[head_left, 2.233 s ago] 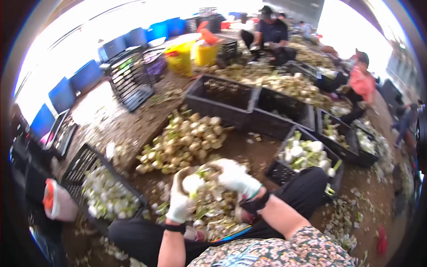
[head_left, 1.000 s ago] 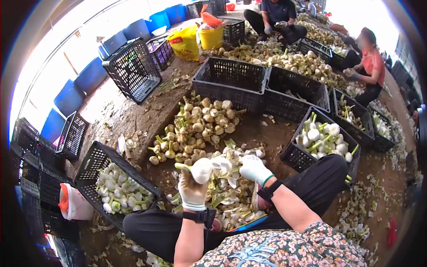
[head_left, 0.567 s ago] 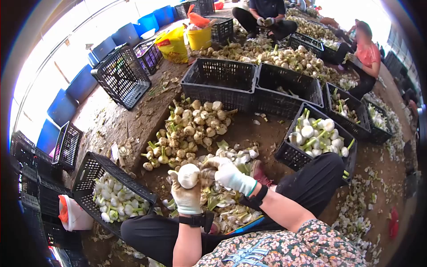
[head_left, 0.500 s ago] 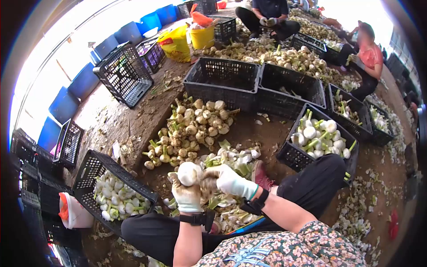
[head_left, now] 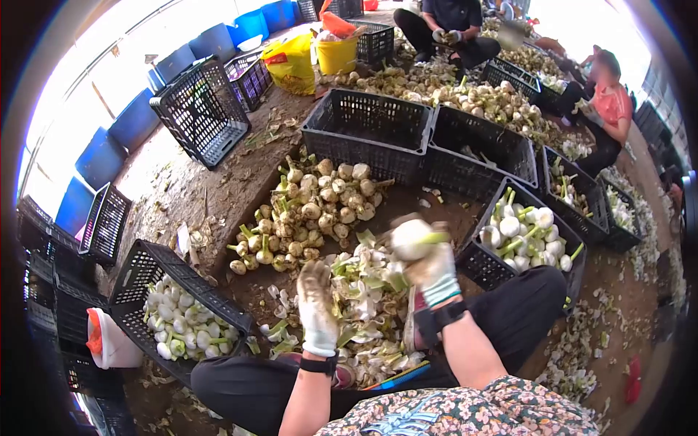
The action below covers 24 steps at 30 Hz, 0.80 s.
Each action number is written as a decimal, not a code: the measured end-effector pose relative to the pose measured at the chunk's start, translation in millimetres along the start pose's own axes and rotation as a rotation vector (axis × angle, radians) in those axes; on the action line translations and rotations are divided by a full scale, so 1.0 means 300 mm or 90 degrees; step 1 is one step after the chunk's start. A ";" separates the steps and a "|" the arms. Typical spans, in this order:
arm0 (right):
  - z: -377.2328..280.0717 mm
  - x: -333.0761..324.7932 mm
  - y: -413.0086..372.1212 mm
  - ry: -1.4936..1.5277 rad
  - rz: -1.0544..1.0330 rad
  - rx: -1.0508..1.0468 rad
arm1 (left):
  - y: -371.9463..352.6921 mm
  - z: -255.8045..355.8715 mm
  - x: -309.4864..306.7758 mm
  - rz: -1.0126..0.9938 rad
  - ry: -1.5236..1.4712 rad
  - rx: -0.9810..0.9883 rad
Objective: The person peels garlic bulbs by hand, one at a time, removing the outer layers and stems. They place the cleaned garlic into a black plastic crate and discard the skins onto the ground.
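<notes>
My right hand (head_left: 430, 270), in a dirty white glove, grips a peeled white garlic bulb (head_left: 411, 240) with a green stem, blurred by motion. To its left, my gloved left hand (head_left: 317, 305) is raised over the peelings with nothing in it, its fingers extended. Between and below the hands lie loose garlic peelings (head_left: 367, 291). Beyond them is a heap of unpeeled garlic bulbs (head_left: 313, 211). White bulbs with green stems fill a black crate (head_left: 472, 254) at the right. More white bulbs lie in a tilted black crate (head_left: 134, 272) at the left.
Two black crates (head_left: 367, 149) stand beyond the heap. Two people, one in dark clothes (head_left: 454, 14) and one in a pink top (head_left: 612, 109), sit farther back by more garlic. A white bucket (head_left: 116, 341) is at the left, a yellow bucket (head_left: 337, 57) behind.
The white bulb has passed from my left hand to my right hand, which has moved right toward the filled crate. My left hand has let go and opened.
</notes>
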State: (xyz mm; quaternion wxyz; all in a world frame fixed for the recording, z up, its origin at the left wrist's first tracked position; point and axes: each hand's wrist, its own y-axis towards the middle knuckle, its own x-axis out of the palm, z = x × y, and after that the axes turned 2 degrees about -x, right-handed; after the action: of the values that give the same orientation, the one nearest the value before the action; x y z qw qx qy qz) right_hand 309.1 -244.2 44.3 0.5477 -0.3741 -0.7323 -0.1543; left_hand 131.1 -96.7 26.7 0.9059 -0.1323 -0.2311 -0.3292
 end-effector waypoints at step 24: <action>0.254 0.008 0.158 -0.577 -0.118 0.103 | 0.067 -0.050 -0.028 -0.033 -0.017 -0.182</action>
State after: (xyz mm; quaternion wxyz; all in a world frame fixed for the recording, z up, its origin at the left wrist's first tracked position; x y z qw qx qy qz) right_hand 290.2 -163.0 10.9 0.1839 -0.2929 -0.9377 0.0344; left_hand 143.5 -83.0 7.9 0.8657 -0.2582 -0.1977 -0.3805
